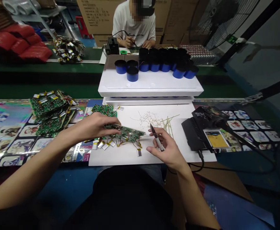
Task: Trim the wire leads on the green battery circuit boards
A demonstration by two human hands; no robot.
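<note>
My left hand (94, 126) grips the end of a long green circuit board strip (127, 132), which lies low over a white sheet (132, 158). Several small silver pouch batteries (111, 143) hang from the strip on thin wires and rest on the sheet. My right hand (165, 148) holds a slim black and silver pen-shaped tool (157, 138), its tip close to the strip's right end but apart from it. A heap of similar boards (50, 111) sits left of my left hand. Pale wire scraps (155, 121) lie on the sheet beyond.
A black bench unit (202, 127) stands right of the sheet, with a cable running off it. Beyond is a white foam block (149, 84) carrying several blue cylinders with black caps. A co-worker (132, 24) works at the far side of the bench. Printed mats (8, 127) cover the bench.
</note>
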